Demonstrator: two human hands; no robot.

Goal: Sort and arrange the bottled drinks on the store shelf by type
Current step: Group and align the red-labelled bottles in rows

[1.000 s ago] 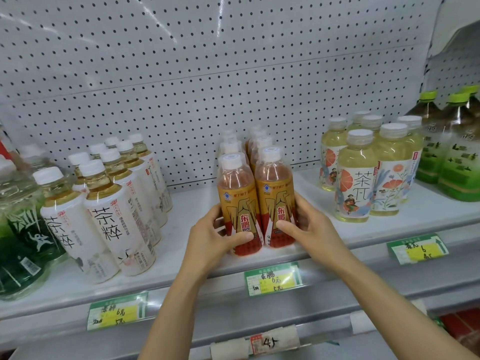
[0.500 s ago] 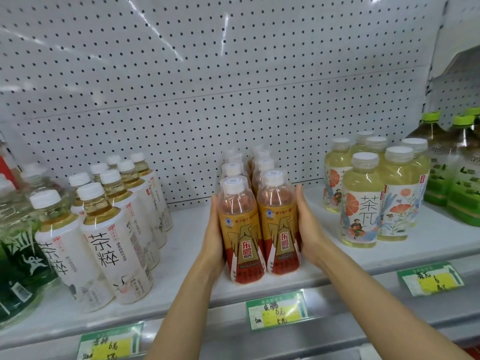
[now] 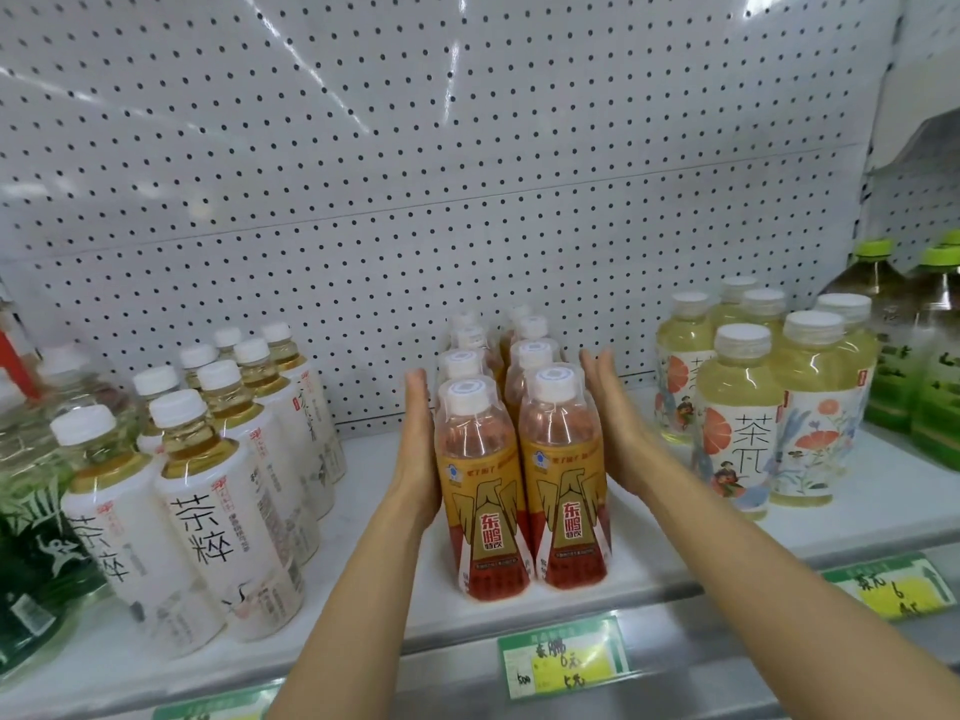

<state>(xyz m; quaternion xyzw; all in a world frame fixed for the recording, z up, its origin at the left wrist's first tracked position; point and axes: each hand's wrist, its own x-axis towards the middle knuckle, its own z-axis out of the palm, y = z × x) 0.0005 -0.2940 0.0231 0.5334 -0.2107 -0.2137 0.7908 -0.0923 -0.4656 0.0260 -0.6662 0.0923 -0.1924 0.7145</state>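
Two rows of orange-and-red labelled drink bottles with white caps (image 3: 483,511) stand in the middle of the white shelf (image 3: 660,563), running back to the pegboard. My left hand (image 3: 418,444) lies flat, fingers straight, against the left side of the left row. My right hand (image 3: 615,423) is flat along the right side of the right row, its fingertips reaching past the second bottle. Neither hand wraps around a bottle. The rear bottles of both rows are partly hidden behind the front ones.
White-labelled tea bottles (image 3: 228,517) stand in rows to the left, with dark green bottles (image 3: 36,563) beyond. Pale yellow floral tea bottles (image 3: 737,439) are to the right, then large green-capped bottles (image 3: 935,366). A pegboard wall (image 3: 467,174) backs the shelf. Price tags (image 3: 563,662) line its front edge.
My hands let go of the two front orange bottles, opened flat and slid back along the sides of the two rows. The view has come closer to the shelf.
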